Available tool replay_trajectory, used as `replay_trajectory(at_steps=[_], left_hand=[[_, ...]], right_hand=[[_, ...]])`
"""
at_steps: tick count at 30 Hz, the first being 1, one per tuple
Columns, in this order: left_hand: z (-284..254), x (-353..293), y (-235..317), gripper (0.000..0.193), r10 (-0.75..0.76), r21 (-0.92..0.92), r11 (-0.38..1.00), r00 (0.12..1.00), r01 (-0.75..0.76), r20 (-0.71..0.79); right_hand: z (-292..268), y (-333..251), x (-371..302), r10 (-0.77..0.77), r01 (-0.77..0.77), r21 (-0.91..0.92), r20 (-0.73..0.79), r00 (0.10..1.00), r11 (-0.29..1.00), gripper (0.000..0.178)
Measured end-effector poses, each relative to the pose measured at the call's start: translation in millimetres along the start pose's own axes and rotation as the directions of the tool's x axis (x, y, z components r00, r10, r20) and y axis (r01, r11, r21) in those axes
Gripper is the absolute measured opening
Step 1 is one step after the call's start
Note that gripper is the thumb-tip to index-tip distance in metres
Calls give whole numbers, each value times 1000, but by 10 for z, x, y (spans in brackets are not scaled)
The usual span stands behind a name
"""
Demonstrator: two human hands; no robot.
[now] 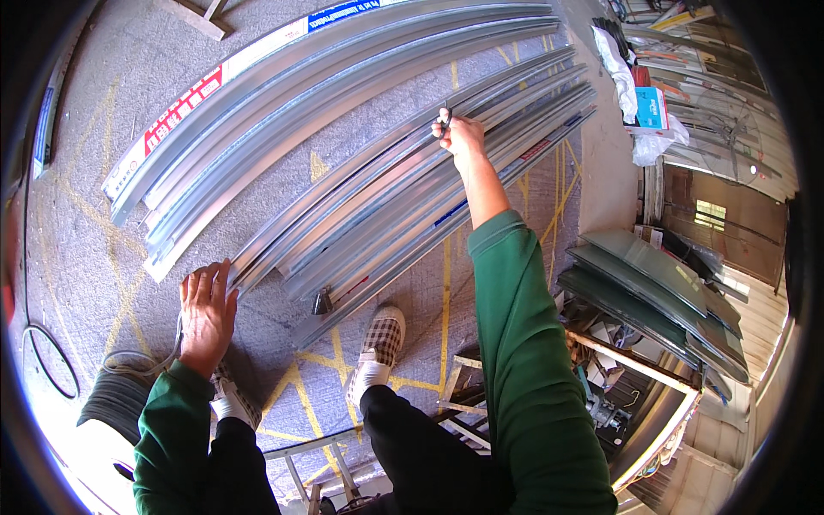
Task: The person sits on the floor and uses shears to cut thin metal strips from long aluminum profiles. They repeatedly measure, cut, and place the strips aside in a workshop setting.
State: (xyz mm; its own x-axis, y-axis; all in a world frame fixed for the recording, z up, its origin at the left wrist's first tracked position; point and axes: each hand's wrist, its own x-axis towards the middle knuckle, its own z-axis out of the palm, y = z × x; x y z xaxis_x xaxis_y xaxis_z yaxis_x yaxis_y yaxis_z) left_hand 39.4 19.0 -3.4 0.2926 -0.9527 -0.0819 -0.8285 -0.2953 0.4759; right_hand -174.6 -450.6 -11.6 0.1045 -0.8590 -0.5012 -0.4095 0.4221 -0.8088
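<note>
Long silver metal profiles point(403, 184) lie side by side in a bundle, running from lower left to upper right. My left hand point(206, 318) is at the near left end of this bundle, fingers stretched out, fingertips beside the profile ends. Farther along, my right hand point(462, 137) is over the bundle with its fingers closed. A small dark piece shows between those fingers, too small to name. Near the bundle's lower end sits a small dark block-like object point(322, 301).
A second stack of profiles point(283, 103) with printed wrapping lies beyond. At right are stacked dark sheets point(657, 287), a blue box point(651, 109) and a wood-edged bin point(635, 378) of odds and ends. A metal frame point(322, 446) stands by my legs; a cable point(50, 360) loops at left.
</note>
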Motion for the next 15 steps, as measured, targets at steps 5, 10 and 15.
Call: replay_trajectory(at_steps=[5, 10, 15], left_hand=[[2, 22, 19, 57, -25, -33, 999, 1000, 25, -4], [54, -211, -202, 53, -216, -65, 975, 976, 214, -38], [67, -487, -412, 29, -246, -65, 968, 966, 241, -82]], right_hand=[[8, 12, -9, 17, -17, 8, -31, 999, 1000, 19], [220, 6, -623, 58, -58, 7, 87, 995, 998, 36], [669, 421, -1997, 49, 9, -76, 722, 690, 997, 45]])
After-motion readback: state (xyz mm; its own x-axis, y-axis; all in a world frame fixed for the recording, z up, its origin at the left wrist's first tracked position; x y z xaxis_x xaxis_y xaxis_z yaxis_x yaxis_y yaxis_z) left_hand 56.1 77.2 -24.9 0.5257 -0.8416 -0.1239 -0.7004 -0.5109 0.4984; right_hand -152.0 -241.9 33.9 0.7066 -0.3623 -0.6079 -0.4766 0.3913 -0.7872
